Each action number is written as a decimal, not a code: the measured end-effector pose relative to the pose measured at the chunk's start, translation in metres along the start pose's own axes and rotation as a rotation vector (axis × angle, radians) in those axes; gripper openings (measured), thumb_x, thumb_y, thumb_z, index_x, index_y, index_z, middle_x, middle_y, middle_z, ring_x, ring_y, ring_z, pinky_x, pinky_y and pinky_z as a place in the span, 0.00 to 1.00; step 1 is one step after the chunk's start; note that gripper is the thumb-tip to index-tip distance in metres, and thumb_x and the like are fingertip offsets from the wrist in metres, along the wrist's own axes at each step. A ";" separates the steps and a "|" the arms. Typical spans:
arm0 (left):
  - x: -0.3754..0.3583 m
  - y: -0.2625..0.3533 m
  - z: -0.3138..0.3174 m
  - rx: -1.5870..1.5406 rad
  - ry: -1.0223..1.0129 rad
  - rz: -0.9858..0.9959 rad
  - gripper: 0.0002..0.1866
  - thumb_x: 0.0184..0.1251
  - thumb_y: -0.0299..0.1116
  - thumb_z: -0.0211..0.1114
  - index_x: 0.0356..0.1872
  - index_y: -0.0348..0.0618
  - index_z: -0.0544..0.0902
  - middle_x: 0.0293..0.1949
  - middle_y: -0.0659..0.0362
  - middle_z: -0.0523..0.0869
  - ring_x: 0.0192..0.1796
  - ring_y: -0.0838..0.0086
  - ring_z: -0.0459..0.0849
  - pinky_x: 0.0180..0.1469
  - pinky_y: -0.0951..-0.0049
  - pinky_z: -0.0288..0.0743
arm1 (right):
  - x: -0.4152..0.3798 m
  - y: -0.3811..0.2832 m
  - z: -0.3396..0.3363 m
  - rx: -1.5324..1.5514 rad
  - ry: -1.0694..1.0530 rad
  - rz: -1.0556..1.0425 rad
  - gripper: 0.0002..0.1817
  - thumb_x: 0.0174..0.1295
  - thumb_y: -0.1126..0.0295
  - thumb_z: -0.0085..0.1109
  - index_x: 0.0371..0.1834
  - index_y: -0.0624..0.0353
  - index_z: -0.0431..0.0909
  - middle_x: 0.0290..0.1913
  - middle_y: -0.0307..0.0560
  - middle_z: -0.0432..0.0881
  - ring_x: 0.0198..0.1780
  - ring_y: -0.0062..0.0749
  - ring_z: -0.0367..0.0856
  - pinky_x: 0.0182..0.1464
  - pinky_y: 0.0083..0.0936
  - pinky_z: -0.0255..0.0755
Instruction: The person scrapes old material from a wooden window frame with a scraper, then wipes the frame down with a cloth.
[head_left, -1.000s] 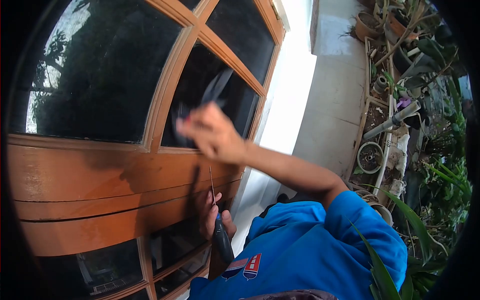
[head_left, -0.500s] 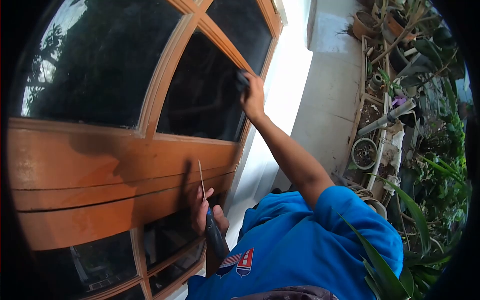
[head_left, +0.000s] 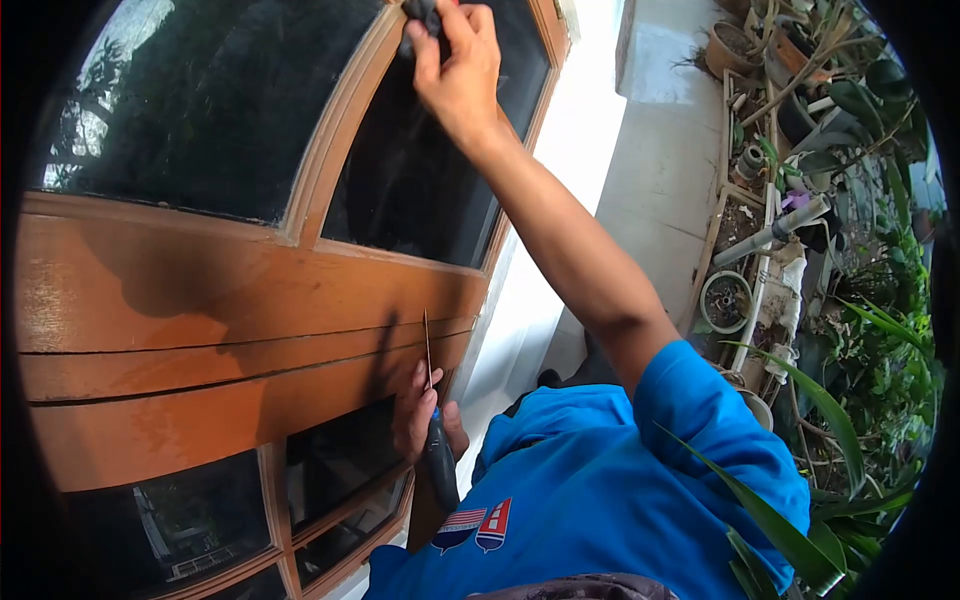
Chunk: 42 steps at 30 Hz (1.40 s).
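Observation:
My right hand [head_left: 462, 70] is closed on a dark object [head_left: 424, 14] at the top, against the crossing of the orange-brown wooden window bars [head_left: 335, 120]. What the object is I cannot make out. Lower down, my left hand [head_left: 418, 408] holds a tool with a black and blue handle [head_left: 440, 462]. Its thin blade [head_left: 428, 345] points up, seen nearly edge-on, in front of the wooden panel [head_left: 200, 290].
Dark glass panes [head_left: 210, 100] fill the frame above and below the panel. A white wall edge [head_left: 575, 150] and a tiled floor strip [head_left: 655, 210] run beside it. Potted plants [head_left: 735, 50], a pipe [head_left: 770, 236] and long green leaves [head_left: 820, 400] stand at right.
My right hand has moved up and left along the window bars with the dark object. My left hand has shifted slightly right with the tool. The view has shifted a little.

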<state>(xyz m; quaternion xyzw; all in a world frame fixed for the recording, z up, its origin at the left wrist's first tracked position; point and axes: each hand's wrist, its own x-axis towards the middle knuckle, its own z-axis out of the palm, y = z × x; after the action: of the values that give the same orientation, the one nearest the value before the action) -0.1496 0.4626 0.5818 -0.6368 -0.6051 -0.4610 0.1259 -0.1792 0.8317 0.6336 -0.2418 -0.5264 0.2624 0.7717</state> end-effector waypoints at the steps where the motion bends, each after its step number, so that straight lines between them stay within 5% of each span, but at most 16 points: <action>1: 0.001 0.003 -0.002 -0.008 0.003 -0.006 0.16 0.71 0.27 0.63 0.57 0.36 0.75 0.56 0.34 0.81 0.51 0.46 0.87 0.50 0.56 0.87 | 0.000 0.012 0.002 -0.037 0.041 -0.075 0.22 0.58 0.73 0.69 0.57 0.58 0.81 0.43 0.54 0.76 0.43 0.50 0.77 0.46 0.39 0.74; 4: 0.000 0.002 -0.006 -0.026 0.020 -0.021 0.16 0.71 0.27 0.63 0.57 0.37 0.75 0.56 0.35 0.81 0.51 0.46 0.87 0.50 0.56 0.87 | -0.043 0.045 -0.017 -0.154 0.074 -0.111 0.21 0.58 0.74 0.69 0.57 0.57 0.82 0.40 0.51 0.78 0.43 0.48 0.76 0.48 0.36 0.73; 7: -0.003 0.005 -0.011 -0.029 0.023 -0.011 0.16 0.71 0.27 0.63 0.57 0.37 0.75 0.57 0.35 0.81 0.52 0.46 0.87 0.51 0.56 0.86 | -0.133 0.091 -0.061 -0.201 0.003 0.307 0.18 0.67 0.72 0.62 0.60 0.59 0.80 0.42 0.55 0.79 0.44 0.47 0.81 0.49 0.35 0.75; 10: -0.006 0.004 -0.016 -0.026 0.002 -0.018 0.15 0.71 0.27 0.63 0.56 0.37 0.76 0.56 0.36 0.82 0.55 0.47 0.86 0.55 0.54 0.83 | -0.146 0.109 -0.099 -0.470 -0.355 0.906 0.18 0.69 0.69 0.60 0.62 0.55 0.81 0.49 0.57 0.79 0.49 0.48 0.82 0.58 0.34 0.75; 14: -0.011 0.005 -0.017 0.012 0.009 -0.034 0.15 0.72 0.28 0.63 0.56 0.36 0.76 0.53 0.36 0.84 0.53 0.47 0.87 0.57 0.53 0.81 | -0.027 0.031 -0.048 -0.122 0.022 0.152 0.19 0.66 0.70 0.63 0.60 0.57 0.82 0.48 0.54 0.78 0.51 0.47 0.80 0.56 0.35 0.74; 16: -0.006 0.009 -0.015 0.043 0.033 -0.023 0.16 0.73 0.31 0.61 0.57 0.36 0.75 0.48 0.36 0.86 0.49 0.50 0.89 0.59 0.50 0.80 | 0.031 0.000 -0.020 -0.077 -0.014 -0.046 0.16 0.64 0.70 0.65 0.54 0.60 0.83 0.46 0.55 0.78 0.48 0.50 0.80 0.52 0.36 0.75; 20: -0.003 0.010 -0.015 -0.018 0.069 -0.020 0.15 0.72 0.29 0.62 0.56 0.36 0.76 0.53 0.36 0.84 0.50 0.49 0.88 0.58 0.52 0.81 | 0.013 -0.049 -0.005 -0.024 -0.141 -0.064 0.03 0.58 0.78 0.61 0.35 0.63 0.81 0.36 0.56 0.78 0.37 0.51 0.76 0.39 0.44 0.72; 22: -0.007 0.008 -0.017 -0.058 0.043 -0.045 0.15 0.70 0.26 0.64 0.56 0.36 0.76 0.55 0.37 0.83 0.56 0.46 0.86 0.58 0.53 0.81 | -0.037 -0.095 -0.018 0.184 -0.332 -0.452 0.10 0.51 0.83 0.59 0.37 0.62 0.83 0.36 0.52 0.78 0.38 0.45 0.76 0.44 0.38 0.71; 24: 0.001 0.006 -0.016 -0.049 0.026 -0.013 0.15 0.70 0.26 0.63 0.56 0.36 0.76 0.55 0.38 0.83 0.56 0.47 0.86 0.59 0.53 0.81 | -0.077 -0.122 -0.031 0.290 -0.495 -0.316 0.28 0.43 0.85 0.60 0.52 0.60 0.85 0.42 0.52 0.78 0.39 0.45 0.75 0.47 0.33 0.74; 27: 0.005 0.005 -0.015 -0.067 0.062 0.024 0.16 0.70 0.26 0.63 0.56 0.37 0.76 0.55 0.38 0.83 0.56 0.48 0.86 0.59 0.53 0.81 | -0.033 -0.082 -0.021 0.126 -0.280 -0.342 0.21 0.46 0.82 0.61 0.47 0.59 0.85 0.41 0.55 0.80 0.38 0.47 0.76 0.39 0.36 0.75; 30: -0.005 0.009 -0.022 -0.047 0.074 0.027 0.17 0.70 0.26 0.64 0.57 0.37 0.75 0.56 0.37 0.82 0.55 0.48 0.86 0.58 0.54 0.82 | 0.020 -0.016 -0.007 -0.169 -0.037 -0.119 0.17 0.53 0.82 0.60 0.47 0.58 0.85 0.39 0.55 0.76 0.40 0.48 0.75 0.42 0.40 0.73; 32: -0.010 0.006 -0.026 -0.041 0.062 0.006 0.17 0.70 0.26 0.64 0.58 0.37 0.75 0.57 0.37 0.82 0.55 0.49 0.86 0.57 0.55 0.82 | 0.018 -0.037 -0.002 -0.092 -0.099 0.040 0.17 0.53 0.82 0.61 0.47 0.58 0.85 0.40 0.55 0.75 0.43 0.48 0.73 0.45 0.40 0.72; 38: -0.014 0.005 -0.026 -0.091 0.042 -0.040 0.17 0.71 0.28 0.63 0.58 0.38 0.75 0.57 0.36 0.81 0.56 0.50 0.86 0.56 0.57 0.83 | -0.068 -0.149 -0.028 0.177 -0.458 -0.264 0.28 0.45 0.85 0.63 0.54 0.60 0.84 0.44 0.53 0.75 0.45 0.46 0.72 0.48 0.34 0.72; 42: -0.013 -0.002 -0.034 -0.063 0.065 0.051 0.17 0.70 0.27 0.63 0.57 0.37 0.74 0.55 0.37 0.82 0.53 0.48 0.87 0.54 0.56 0.84 | -0.108 -0.103 -0.050 0.268 -0.539 -0.305 0.31 0.45 0.87 0.61 0.58 0.60 0.83 0.43 0.53 0.75 0.43 0.45 0.73 0.47 0.34 0.73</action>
<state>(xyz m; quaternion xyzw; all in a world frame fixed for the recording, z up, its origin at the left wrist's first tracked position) -0.1645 0.4306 0.5901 -0.6404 -0.5696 -0.4966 0.1372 -0.1495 0.6789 0.6101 0.0214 -0.7026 0.2654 0.6599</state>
